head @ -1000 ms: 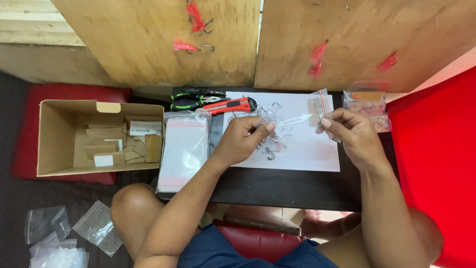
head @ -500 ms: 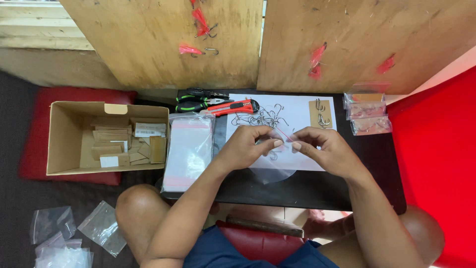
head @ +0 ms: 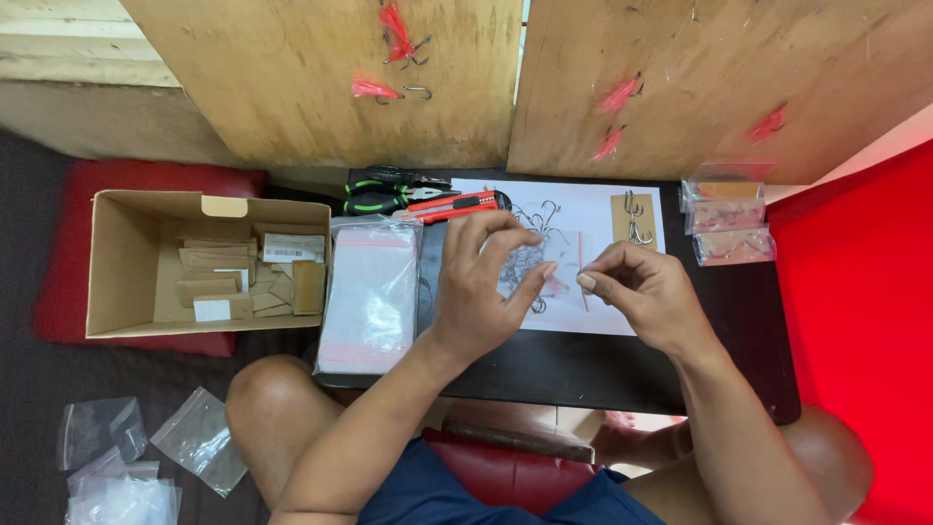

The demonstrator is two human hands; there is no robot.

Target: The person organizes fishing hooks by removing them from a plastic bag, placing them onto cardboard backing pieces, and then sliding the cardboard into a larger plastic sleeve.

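- While both hands hover over the low black table (head: 603, 374), the left hand (head: 486, 292) and right hand (head: 646, 292) pinch a small clear plastic bag (head: 556, 264) between thumbs and fingertips; what it contains looks like metal hooks, though blur hides detail.
- Left of the left fingers lies a stack of clear red-striped zip bags (head: 369, 297), then an open brown cardboard box (head: 126, 262).
- Beyond the fingertips sit a white paper sheet (head: 593, 209), a tan card with two hooks (head: 634, 220) and a red utility knife (head: 457, 205).
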